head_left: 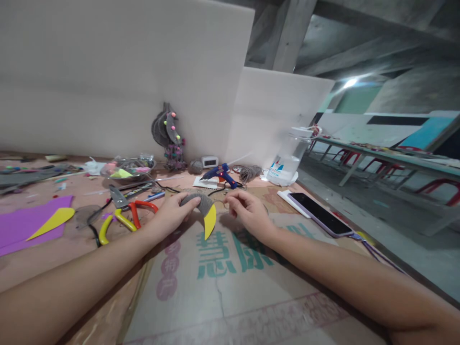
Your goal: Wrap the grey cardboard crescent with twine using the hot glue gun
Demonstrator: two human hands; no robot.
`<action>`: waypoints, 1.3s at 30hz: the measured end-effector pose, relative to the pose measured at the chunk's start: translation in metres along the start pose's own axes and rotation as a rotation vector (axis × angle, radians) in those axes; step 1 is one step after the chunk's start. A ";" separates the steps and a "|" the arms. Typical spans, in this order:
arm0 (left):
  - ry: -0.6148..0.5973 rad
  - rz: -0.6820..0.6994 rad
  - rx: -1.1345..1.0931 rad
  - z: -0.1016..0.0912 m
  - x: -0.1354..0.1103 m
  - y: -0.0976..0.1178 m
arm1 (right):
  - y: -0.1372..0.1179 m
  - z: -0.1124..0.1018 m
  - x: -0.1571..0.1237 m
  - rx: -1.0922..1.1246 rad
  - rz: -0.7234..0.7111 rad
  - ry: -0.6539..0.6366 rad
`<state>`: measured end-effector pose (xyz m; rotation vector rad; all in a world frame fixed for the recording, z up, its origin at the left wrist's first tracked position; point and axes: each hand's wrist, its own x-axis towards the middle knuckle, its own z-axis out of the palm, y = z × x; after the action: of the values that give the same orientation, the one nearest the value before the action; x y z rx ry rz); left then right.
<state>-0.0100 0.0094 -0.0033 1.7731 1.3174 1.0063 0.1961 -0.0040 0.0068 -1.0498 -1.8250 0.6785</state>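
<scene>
My left hand (171,212) grips a crescent-shaped piece (205,209), grey and twine-wrapped at the top, bare yellow foam at its lower tip. It rests over printed cardboard (230,282) on the table. My right hand (247,208) is just to the right of the crescent, fingers curled in a pinch; a thin grey twine seems to run from it, though I cannot make it out clearly.
A blue glue gun (223,175) lies behind the hands. Scissors with yellow and red handles (124,215) sit at the left, beside purple foam (25,225) and a yellow crescent (53,221). A phone (319,214) lies at the right near the table edge. A plastic jar (287,160) stands behind.
</scene>
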 end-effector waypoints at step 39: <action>-0.091 0.000 0.024 -0.001 -0.001 0.001 | 0.005 0.001 0.000 -0.154 -0.119 0.016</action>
<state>-0.0111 0.0082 -0.0025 1.8152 1.2776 0.9028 0.1968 -0.0014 0.0030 -1.0328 -1.9331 0.4630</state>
